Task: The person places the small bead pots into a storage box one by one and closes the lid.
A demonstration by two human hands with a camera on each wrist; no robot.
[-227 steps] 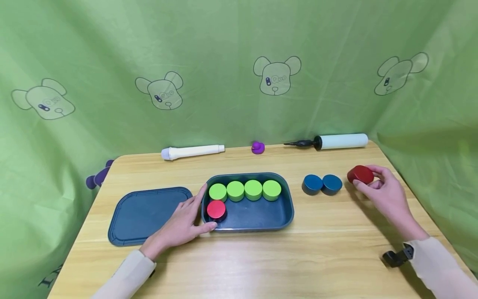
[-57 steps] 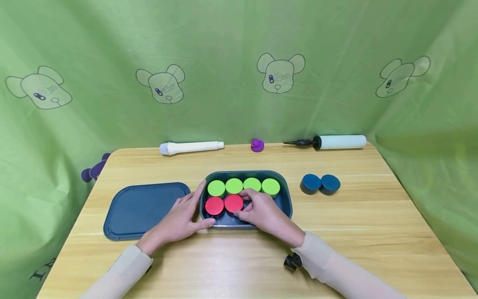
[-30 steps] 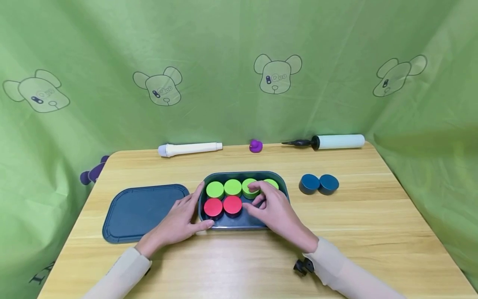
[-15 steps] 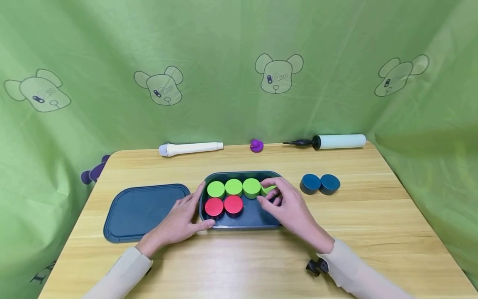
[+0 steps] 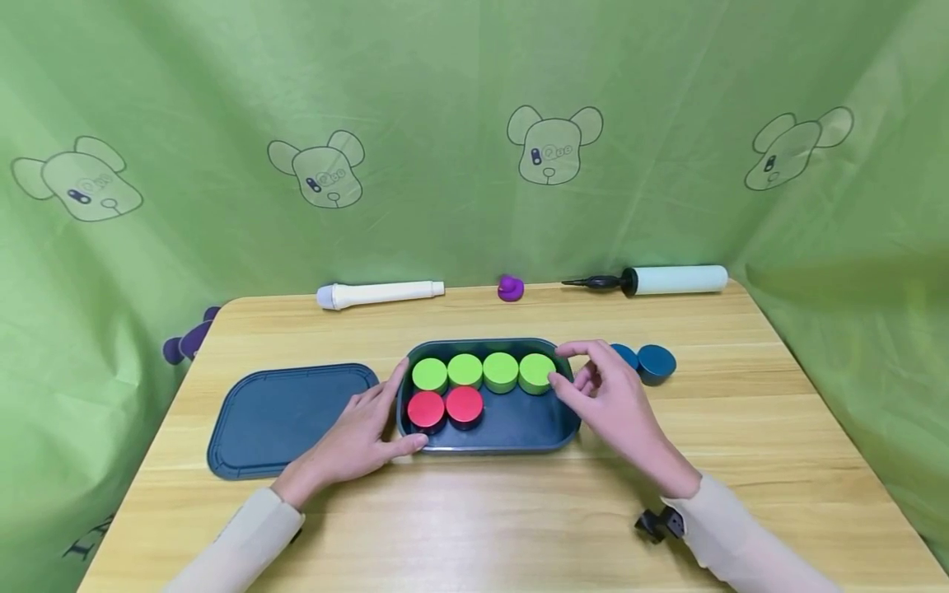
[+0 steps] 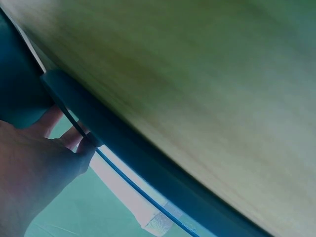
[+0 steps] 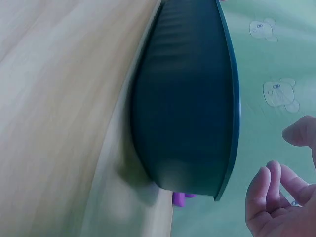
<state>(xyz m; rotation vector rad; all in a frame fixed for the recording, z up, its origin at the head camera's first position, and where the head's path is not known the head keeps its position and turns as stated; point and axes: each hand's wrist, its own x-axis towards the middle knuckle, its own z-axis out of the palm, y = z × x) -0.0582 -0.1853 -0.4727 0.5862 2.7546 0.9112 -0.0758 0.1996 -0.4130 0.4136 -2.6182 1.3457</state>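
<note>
A dark blue rectangular box (image 5: 519, 436) holds a back row of several bright green round blocks (image 5: 500, 372) and, in front at the left, two red-topped round blocks (image 5: 426, 409). My left hand (image 5: 354, 441) rests along the box's left end, thumb at the front corner and fingers stretched to the back; in the left wrist view the hand (image 6: 44, 163) lies against its wall. Above the box's right end is my right hand (image 5: 611, 403), thumb and forefinger apart, holding nothing. Two blue round blocks (image 5: 656, 365) stand on the table to the right, one partly hidden behind that hand.
Left of the box lies a flat dark blue lid (image 5: 289, 420). Along the table's (image 5: 474, 527) back edge are a white microphone (image 5: 381, 294), a purple rubber duck (image 5: 510, 288) and a hand pump (image 5: 678, 280). A green curtain (image 5: 430, 206) hangs behind.
A second red-topped block, earlier in my right hand at the right, now stands in the box. My right hand let go of it and moved rightward; the left hand stayed.
</note>
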